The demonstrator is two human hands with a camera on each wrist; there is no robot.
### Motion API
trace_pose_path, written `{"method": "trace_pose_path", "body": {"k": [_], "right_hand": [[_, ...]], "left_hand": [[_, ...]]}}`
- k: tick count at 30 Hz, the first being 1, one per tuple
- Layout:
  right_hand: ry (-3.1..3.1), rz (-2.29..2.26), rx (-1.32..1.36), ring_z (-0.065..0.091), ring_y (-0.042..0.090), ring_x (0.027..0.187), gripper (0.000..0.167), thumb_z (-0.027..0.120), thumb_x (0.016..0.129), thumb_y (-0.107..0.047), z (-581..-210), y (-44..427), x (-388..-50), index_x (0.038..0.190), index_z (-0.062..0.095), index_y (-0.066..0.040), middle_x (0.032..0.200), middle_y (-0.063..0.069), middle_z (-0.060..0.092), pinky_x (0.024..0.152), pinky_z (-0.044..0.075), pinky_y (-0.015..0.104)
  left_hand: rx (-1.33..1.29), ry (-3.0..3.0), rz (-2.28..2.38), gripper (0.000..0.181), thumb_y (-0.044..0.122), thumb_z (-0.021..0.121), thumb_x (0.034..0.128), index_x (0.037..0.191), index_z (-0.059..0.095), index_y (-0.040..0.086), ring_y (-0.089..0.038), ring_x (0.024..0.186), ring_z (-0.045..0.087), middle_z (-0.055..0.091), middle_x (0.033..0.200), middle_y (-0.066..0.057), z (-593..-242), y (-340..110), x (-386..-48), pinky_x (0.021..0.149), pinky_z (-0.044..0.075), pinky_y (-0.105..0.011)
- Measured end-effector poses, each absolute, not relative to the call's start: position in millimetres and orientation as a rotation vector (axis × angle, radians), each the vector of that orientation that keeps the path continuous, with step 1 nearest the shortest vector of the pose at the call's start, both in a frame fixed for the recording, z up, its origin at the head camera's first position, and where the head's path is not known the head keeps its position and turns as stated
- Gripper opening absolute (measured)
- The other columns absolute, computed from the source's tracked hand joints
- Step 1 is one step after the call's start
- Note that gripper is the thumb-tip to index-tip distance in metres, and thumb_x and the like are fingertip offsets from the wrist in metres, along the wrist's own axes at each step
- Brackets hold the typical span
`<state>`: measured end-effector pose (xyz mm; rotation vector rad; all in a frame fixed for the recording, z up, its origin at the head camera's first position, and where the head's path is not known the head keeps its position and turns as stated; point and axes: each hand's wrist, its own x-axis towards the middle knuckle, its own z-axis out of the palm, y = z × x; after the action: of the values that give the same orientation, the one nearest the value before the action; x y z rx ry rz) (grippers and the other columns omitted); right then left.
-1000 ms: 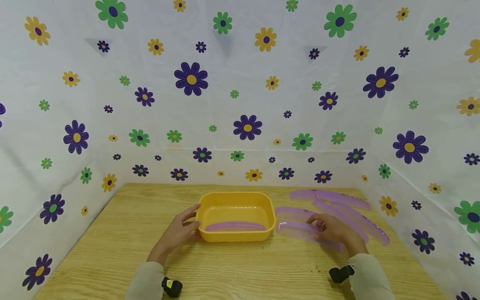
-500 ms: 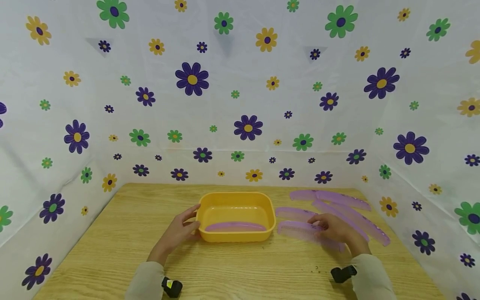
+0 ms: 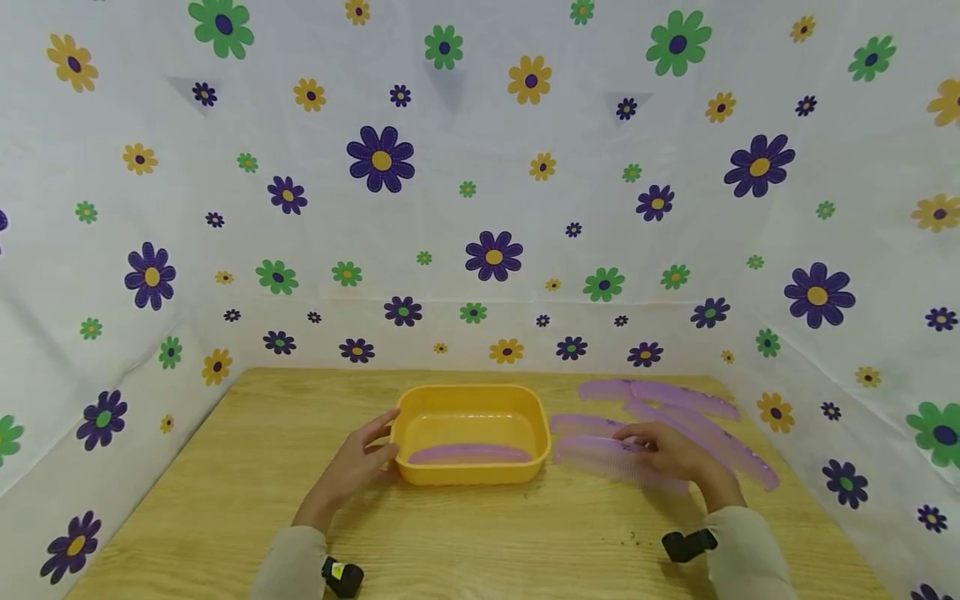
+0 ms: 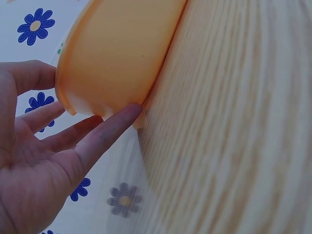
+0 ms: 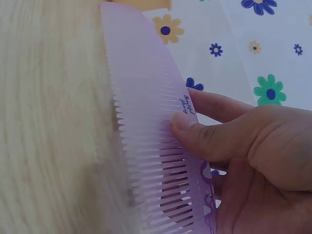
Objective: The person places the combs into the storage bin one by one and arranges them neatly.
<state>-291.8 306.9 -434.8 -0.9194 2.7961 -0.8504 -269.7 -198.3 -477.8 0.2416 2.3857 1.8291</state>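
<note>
My right hand (image 3: 675, 458) pinches a translucent purple comb (image 3: 588, 454) between thumb and fingers along its spine. The right wrist view shows this comb (image 5: 134, 78) tilted on edge, teeth toward the table, with the thumb beside some small dark lettering. On the left, my left hand (image 3: 352, 471) touches the end of a yellow plastic tub (image 3: 472, 476) with fairly straight fingers. Seen from the left wrist, the fingertips rest against the tub's outer wall (image 4: 117, 53), one of them low near the table. Inside the tub, a purple comb (image 3: 468, 454) lies along the near side.
Several more purple combs lie right of the tub, among them one comb (image 3: 585, 423) just behind the held one and an overlapping comb (image 3: 690, 398) farther back. The wooden table (image 3: 480, 542) is bounded by a flowered white sheet (image 3: 442, 217) behind and at both sides.
The pinched comb has risen slightly off the table and tilted, its spine now higher in my right hand. My left hand and the tub have stayed in place.
</note>
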Motion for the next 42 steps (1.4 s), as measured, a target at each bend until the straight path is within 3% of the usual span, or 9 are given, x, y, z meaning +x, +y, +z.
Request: {"method": "trace_pose_path", "body": {"k": [10,15,21,28,37,42], "right_hand": [[2.904,-0.787,-0.901,0.066,0.020,0.091,0.031,0.069,0.093,0.001,-422.1,307.1,-293.2,0.124,0.071,0.000,0.106,0.014,0.073,0.074,0.057,0.031],[2.878,-0.825,-0.854,0.061,0.013,0.088,0.031,0.067,0.095,-0.002,-415.4,310.0,-292.9,0.126,0.069,-0.001,0.106,0.013,0.072,0.069,0.054,0.023],[2.838,-0.894,-0.825,0.060,0.016,0.093,0.031,0.064,0.097,-0.001,-408.4,307.9,-292.4,0.129,0.066,0.001,0.117,0.020,0.069,0.069,0.053,0.023],[2.824,-0.926,-0.833,0.057,0.011,0.082,0.032,0.062,0.098,-0.001,-401.3,300.6,-298.1,0.130,0.065,0.001,0.110,0.019,0.069,0.066,0.052,0.023],[2.883,-0.898,-0.855,0.065,0.034,0.103,0.033,0.063,0.097,0.001,-385.4,296.6,-302.6,0.129,0.063,0.005,0.123,0.029,0.065,0.079,0.057,0.033],[2.865,-0.901,-0.830,0.064,0.033,0.103,0.036,0.060,0.098,0.003,-375.8,290.3,-305.7,0.134,0.061,0.007,0.127,0.033,0.064,0.078,0.057,0.030]], "left_hand": [[0.239,2.389,1.821,0.064,0.012,0.058,0.1029,0.162,0.032,0.012,-0.047,0.134,0.056,0.037,0.161,-0.027,-477.5,-198.7,-268.6,0.093,0.063,-0.046],[0.242,2.382,1.828,0.064,0.011,0.057,0.1029,0.162,0.032,0.011,-0.048,0.134,0.056,0.036,0.162,-0.028,-477.5,-199.1,-269.4,0.093,0.063,-0.046],[0.260,2.384,1.824,0.064,0.010,0.056,0.1032,0.162,0.031,0.010,-0.048,0.133,0.057,0.036,0.162,-0.028,-478.2,-199.7,-270.0,0.092,0.063,-0.045],[0.269,2.380,1.828,0.064,0.010,0.057,0.1024,0.162,0.032,0.010,-0.047,0.132,0.059,0.036,0.162,-0.028,-479.1,-198.6,-270.8,0.091,0.064,-0.045],[0.278,2.384,1.825,0.063,0.009,0.056,0.1028,0.161,0.032,0.009,-0.048,0.135,0.055,0.037,0.161,-0.028,-479.4,-195.1,-270.5,0.092,0.063,-0.045],[0.278,2.375,1.826,0.063,0.008,0.056,0.1026,0.161,0.032,0.008,-0.047,0.134,0.056,0.038,0.161,-0.028,-480.0,-193.9,-270.6,0.091,0.064,-0.044]]}}
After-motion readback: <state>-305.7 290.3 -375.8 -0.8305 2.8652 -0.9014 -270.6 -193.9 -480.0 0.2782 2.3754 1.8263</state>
